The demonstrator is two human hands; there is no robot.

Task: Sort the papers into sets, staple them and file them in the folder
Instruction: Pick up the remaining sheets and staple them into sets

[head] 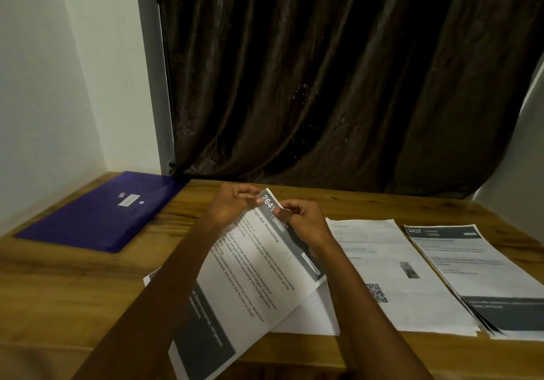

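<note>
Head view: the wooden table (pixel 88 297) stood against a white wall (pixel 44 85), with a dark brown curtain (pixel 338 70) hanging behind its far edge. A purple folder (pixel 100 214) lay flat and closed at the far left of the table, bearing a small white label too small to read, well apart from the papers. Both forearms reached in from the lower edge and covered part of the held sheet and of the loose white sheets (pixel 312 315) lying under it at mid-table. The held sheet (pixel 259 276) was lifted off the table and tilted, its top corner uppermost. The left hand (pixel 232 205) pinched that corner between thumb and curled fingers; the right hand (pixel 300 214) pinched the same top edge just beside it, fingers curled. Its grey header showed "2641", and below it the heading "Refrigerator Restocking"; the body text mentioned the kitchen countertop and refrigerator compartments, the rest being too blurred to read with certainty. To the right lay a white page with a QR code (pixel 391 273), flat on the table, and just beside it, at the right edge, a stack headed "2437" (pixel 459 273), its sheets slightly fanned at the near corner.
</note>
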